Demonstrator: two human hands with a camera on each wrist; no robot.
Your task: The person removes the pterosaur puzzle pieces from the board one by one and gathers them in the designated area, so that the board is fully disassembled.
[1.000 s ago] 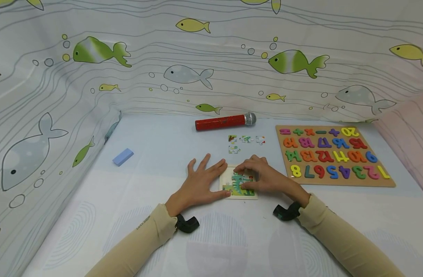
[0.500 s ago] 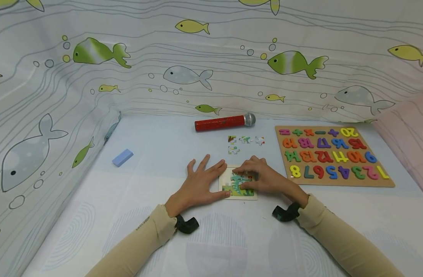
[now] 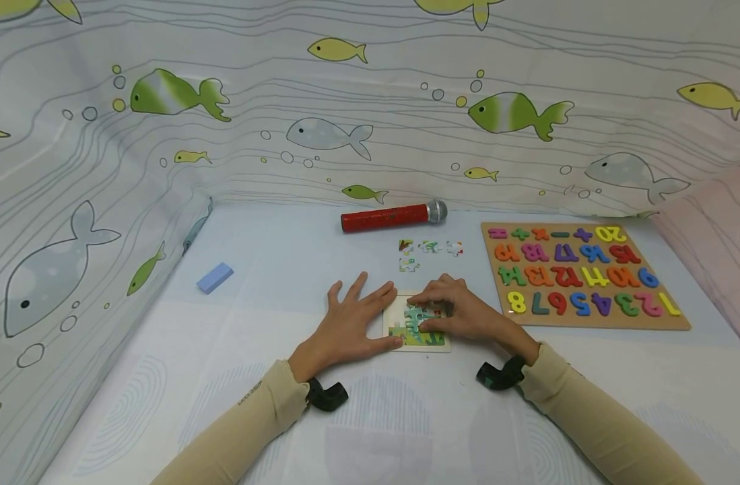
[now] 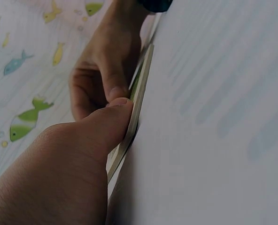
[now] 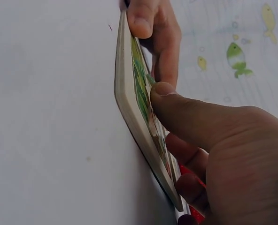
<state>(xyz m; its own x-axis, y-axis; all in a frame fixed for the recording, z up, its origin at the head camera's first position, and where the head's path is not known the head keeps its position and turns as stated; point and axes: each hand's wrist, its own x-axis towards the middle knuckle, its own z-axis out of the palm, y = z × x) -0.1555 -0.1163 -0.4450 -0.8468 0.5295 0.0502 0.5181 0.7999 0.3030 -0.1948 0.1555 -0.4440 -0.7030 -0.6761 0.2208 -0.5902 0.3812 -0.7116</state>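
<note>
A small square wooden puzzle tray [image 3: 395,308] lies flat on the table, part filled with green dinosaur pieces. My left hand [image 3: 345,327] has its fingers spread at the tray's left side, and its thumb [image 4: 113,117] rests on the near left corner. Over the tray, my right hand [image 3: 463,311] pinches a jigsaw piece [image 3: 414,316] between thumb and fingers. A green edge of that piece [image 5: 150,78] stands slightly raised beside the right thumb in the right wrist view. The right fingers hide part of the tray's far right side.
Several loose jigsaw pieces [image 3: 429,247] lie beyond the tray. Behind them is a red microphone [image 3: 384,218]. A wooden number board [image 3: 594,322] with colourful numerals lies to the right, and a blue block [image 3: 215,277] at the left. A fish-printed sheet [image 3: 254,162] rises at the back.
</note>
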